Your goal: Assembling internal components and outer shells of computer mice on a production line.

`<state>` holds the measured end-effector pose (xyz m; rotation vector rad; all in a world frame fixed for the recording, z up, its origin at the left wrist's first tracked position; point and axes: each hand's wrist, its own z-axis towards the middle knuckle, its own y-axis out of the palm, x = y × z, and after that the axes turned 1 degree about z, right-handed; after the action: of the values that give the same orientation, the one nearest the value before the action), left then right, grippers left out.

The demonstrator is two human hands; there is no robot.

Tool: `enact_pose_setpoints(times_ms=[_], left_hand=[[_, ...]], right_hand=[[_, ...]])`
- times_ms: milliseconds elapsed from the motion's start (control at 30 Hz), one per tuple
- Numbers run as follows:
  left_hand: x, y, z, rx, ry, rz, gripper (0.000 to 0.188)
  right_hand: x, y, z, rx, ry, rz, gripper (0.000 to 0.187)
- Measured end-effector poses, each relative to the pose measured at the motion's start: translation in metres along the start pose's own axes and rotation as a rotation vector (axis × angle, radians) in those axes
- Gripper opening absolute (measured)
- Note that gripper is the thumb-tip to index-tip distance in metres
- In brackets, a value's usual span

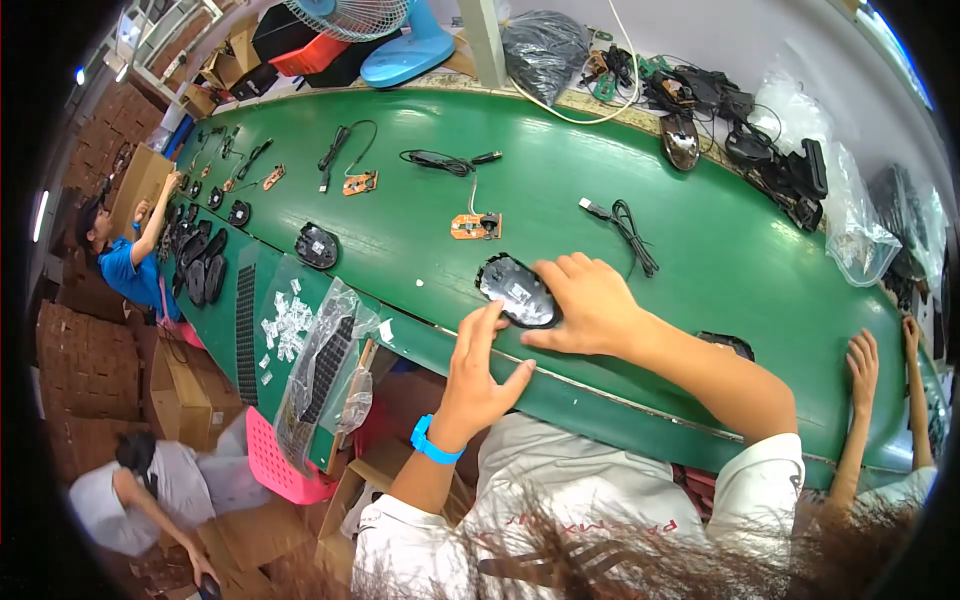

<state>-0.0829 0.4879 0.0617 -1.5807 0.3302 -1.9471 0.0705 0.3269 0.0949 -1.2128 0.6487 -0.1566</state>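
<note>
A black computer mouse shell (518,291) with a pale label inside lies on the green conveyor belt (420,260) in front of me. My right hand (595,305) holds its right side, fingers along the far edge and thumb at the near edge. At its near left edge, the fingertips of my left hand (478,375) touch or almost touch the shell, the thumb spread wide. Just beyond sits an orange circuit board (474,226) wired to a black cable (440,161). A bundled black USB cable (625,235) lies beyond my right hand.
Another mouse shell (317,246) lies to the left, another (727,346) partly behind my right forearm. A plastic bag (325,360) and small white pieces (288,328) lie on the side table. A blue fan (400,55) stands at the back. Co-workers sit left and right.
</note>
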Motion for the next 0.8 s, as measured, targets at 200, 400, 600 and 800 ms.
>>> enact_pose_setpoints(times_ms=[200, 400, 600, 800], left_hand=[[0.013, 0.000, 0.003, -0.070, -0.035, -0.289, 0.079], [-0.010, -0.021, 0.041, -0.043, 0.236, 0.308, 0.054], [-0.022, -0.013, 0.049, -0.143, 0.284, 0.480, 0.041], [-0.025, -0.012, 0.049, -0.150, 0.275, 0.478, 0.041]], right_hand=[[0.000, 0.006, 0.002, 0.016, 0.040, -0.070, 0.084], [0.010, 0.001, -0.007, -0.033, 0.011, -0.068, 0.084], [0.008, 0.003, -0.013, -0.017, 0.026, -0.053, 0.083], [0.010, 0.000, -0.009, -0.037, 0.021, -0.059, 0.083]])
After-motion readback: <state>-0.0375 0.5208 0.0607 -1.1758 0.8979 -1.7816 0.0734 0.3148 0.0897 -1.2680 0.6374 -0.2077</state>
